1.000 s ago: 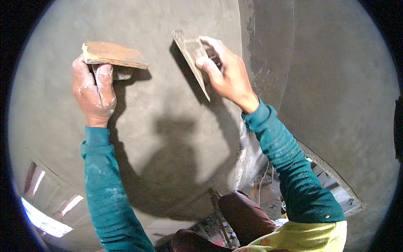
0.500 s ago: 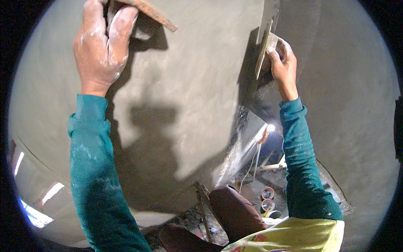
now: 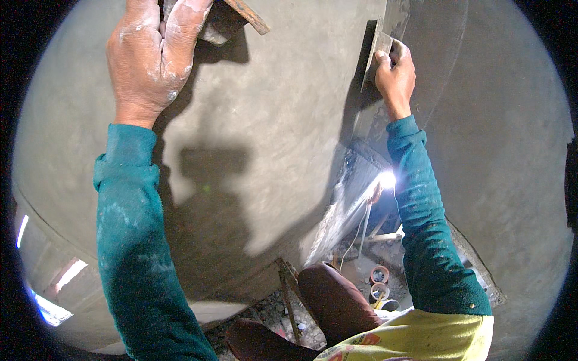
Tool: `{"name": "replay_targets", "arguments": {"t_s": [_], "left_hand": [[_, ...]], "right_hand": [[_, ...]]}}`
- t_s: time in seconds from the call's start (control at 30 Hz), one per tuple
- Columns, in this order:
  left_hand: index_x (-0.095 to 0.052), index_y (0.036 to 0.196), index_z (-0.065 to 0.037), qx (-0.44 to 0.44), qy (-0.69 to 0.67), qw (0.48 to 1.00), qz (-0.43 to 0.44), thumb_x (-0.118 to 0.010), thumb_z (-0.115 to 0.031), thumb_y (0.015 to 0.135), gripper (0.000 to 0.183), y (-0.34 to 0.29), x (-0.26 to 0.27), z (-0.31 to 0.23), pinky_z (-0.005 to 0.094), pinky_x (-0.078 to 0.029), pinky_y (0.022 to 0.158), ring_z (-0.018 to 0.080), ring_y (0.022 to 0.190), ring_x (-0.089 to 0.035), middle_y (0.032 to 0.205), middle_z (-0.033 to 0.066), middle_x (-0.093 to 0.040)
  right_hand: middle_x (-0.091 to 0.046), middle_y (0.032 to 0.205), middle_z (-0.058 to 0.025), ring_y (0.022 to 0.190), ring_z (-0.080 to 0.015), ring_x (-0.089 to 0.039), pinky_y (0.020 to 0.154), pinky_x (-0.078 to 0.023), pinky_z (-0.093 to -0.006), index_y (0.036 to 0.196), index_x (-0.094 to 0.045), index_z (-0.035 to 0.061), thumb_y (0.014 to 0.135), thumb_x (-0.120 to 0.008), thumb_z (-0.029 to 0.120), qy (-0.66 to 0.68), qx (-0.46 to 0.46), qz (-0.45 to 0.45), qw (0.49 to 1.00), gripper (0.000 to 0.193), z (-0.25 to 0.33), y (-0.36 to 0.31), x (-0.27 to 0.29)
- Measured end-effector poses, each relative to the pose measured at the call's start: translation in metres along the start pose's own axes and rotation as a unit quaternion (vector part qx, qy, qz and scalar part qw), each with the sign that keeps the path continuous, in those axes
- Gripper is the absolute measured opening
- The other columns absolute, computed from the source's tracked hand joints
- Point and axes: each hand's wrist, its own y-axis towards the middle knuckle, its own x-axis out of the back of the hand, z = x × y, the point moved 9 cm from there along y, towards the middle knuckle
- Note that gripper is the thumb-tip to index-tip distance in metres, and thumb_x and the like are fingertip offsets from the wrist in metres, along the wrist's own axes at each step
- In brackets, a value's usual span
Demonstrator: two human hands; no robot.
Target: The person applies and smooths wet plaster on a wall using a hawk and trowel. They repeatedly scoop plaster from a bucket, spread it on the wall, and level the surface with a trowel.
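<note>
My left hand (image 3: 144, 69), smeared with pale dust, is raised at the upper left with its fingers closed around a wooden board (image 3: 248, 15). Most of that board lies beyond the top of the picture. A grey, mortar-coated part shows beneath it by my thumb. At the upper right, my right hand (image 3: 397, 72) grips a thin flat trowel (image 3: 374, 53) between thumb and fingers. The trowel's blade stands steeply along the corner edge of the grey plastered wall (image 3: 289, 114). Whether its whole length touches the wall, I cannot tell.
Below the wall's edge glows a bright lamp (image 3: 386, 179) with a hanging cable. Small buckets (image 3: 379, 275) stand on the rubble-strewn floor near my knee (image 3: 331, 295). A thin wooden stick (image 3: 288, 301) leans beside my legs. Another grey wall (image 3: 500, 156) rises on the right.
My right hand has moved up and a little left with the trowel, along the wall's edge. My left hand and the board have shifted slightly up and right.
</note>
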Motion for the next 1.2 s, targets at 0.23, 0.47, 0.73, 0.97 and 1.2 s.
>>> {"name": "replay_targets", "arguments": {"t_s": [0.23, 0.47, 0.73, 0.97, 1.2], "left_hand": [[-0.047, 0.118, 0.0, -0.007, -0.072, 0.997, 0.006, -0.042, -0.039, 0.107, 0.041, 0.004, -0.012, -0.029, 0.0281, -0.058, 0.049, 0.0184, 0.061, -0.069, 0.079, 0.0105, -0.063], [-0.06, 0.121, -0.001, -0.002, 0.017, 1.0, 0.012, -0.056, -0.032, 0.105, 0.035, 0.003, 0.001, 0.0, 0.0403, -0.053, 0.086, 0.0352, 0.094, -0.068, 0.103, 0.0208, -0.069], [-0.056, 0.119, -0.001, -0.03, -0.016, 0.999, -0.003, -0.052, -0.034, 0.105, 0.036, 0.002, -0.005, -0.014, 0.0371, -0.055, 0.073, 0.0319, 0.083, -0.069, 0.098, 0.0197, -0.068], [-0.046, 0.12, -0.001, 0.033, -0.112, 0.993, 0.025, -0.044, -0.038, 0.107, 0.039, 0.005, -0.007, -0.024, 0.0296, -0.061, 0.051, 0.0207, 0.065, -0.073, 0.084, 0.0149, -0.068], [-0.045, 0.119, -0.002, 0.034, -0.117, 0.992, 0.031, -0.044, -0.035, 0.107, 0.036, 0.003, -0.011, -0.014, 0.0296, -0.061, 0.053, 0.0203, 0.064, -0.073, 0.084, 0.0145, -0.068]], "right_hand": [[-0.071, 0.122, -0.0224, 0.112, -0.0404, -0.068, 0.097, -0.052, -0.0471, 0.135, -0.06, 0.0074, 0.093, -0.068, 0.025, 0.092, 0.048, -0.013, 0.995, 0.047, 0.003, 0.004, -0.002], [-0.07, 0.119, -0.0178, 0.108, -0.0239, -0.069, 0.093, -0.054, -0.0358, 0.14, -0.056, 0.0028, 0.096, -0.066, 0.016, 0.253, 0.103, 0.145, 0.951, 0.047, 0.091, -0.08, -0.001], [-0.067, 0.128, -0.0158, 0.118, -0.0231, -0.063, 0.103, -0.049, -0.0363, 0.138, -0.056, -0.005, 0.096, -0.068, 0.017, 0.277, -0.023, 0.079, 0.957, 0.049, -0.01, -0.023, 0.038], [-0.07, 0.124, -0.0222, 0.117, -0.0329, -0.068, 0.102, -0.051, -0.0408, 0.133, -0.061, -0.0009, 0.092, -0.07, 0.024, 0.125, 0.034, 0.053, 0.99, 0.05, -0.024, 0.016, 0.019], [-0.07, 0.126, -0.0215, 0.117, -0.0402, -0.067, 0.1, -0.052, -0.0457, 0.133, -0.063, 0.0047, 0.091, -0.07, 0.027, 0.009, 0.036, 0.027, 0.999, 0.048, 0.005, 0.027, 0.013]]}}
